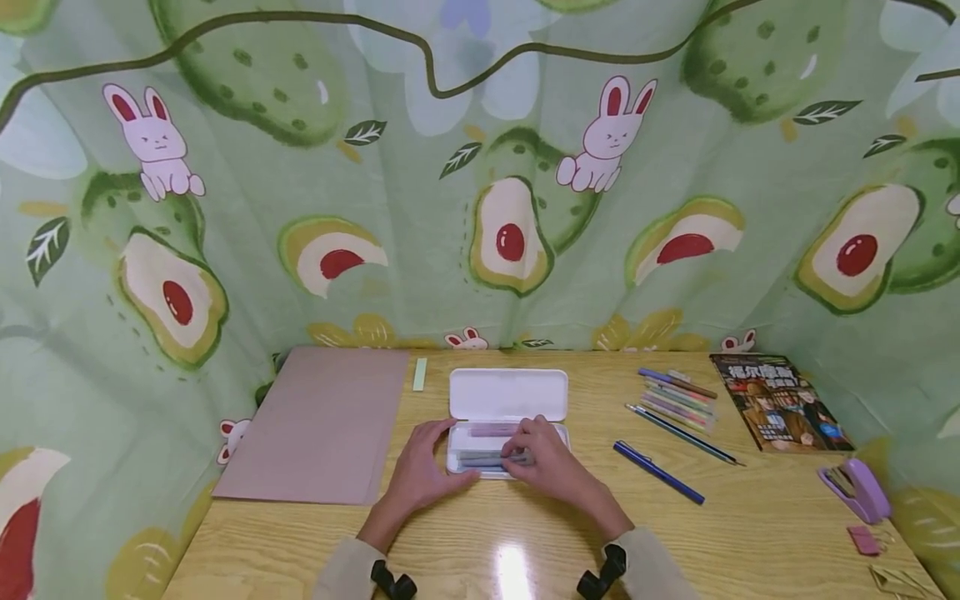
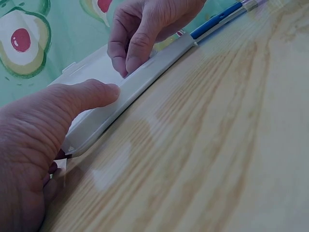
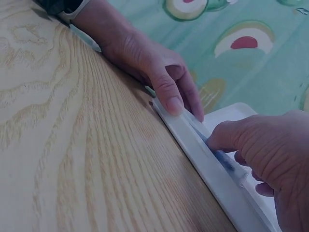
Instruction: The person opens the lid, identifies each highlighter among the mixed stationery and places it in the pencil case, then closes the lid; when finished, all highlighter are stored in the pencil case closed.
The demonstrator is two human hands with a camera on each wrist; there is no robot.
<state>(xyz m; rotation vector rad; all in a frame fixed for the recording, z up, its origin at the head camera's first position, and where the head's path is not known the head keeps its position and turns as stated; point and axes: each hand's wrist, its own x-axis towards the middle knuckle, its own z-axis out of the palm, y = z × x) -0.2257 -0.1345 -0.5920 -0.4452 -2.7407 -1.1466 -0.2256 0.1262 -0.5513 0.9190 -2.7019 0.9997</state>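
A white pencil case (image 1: 508, 395) lies on the wooden table in front of me, its lid tipped back. Inside are a pinkish item (image 1: 491, 430) near the back and several grey-blue pens (image 1: 478, 459) along the front. My left hand (image 1: 422, 468) grips the case's left end, thumb on the front wall, fingers around the far corner. Reaching in from the right, my right hand (image 1: 551, 458) pinches a grey-blue pen between thumb and fingers. In the right wrist view that pen (image 3: 226, 160) lies along the front wall, partly hidden by the fingers.
On the left lies a large mauve-brown folder (image 1: 315, 425), beside a pale green strip (image 1: 420, 375). To the right are several coloured pens (image 1: 678, 404), pencils (image 1: 686, 435), a blue pen (image 1: 658, 472), a book (image 1: 780, 402), a purple stapler (image 1: 862, 492) and a small pink item (image 1: 864, 540).
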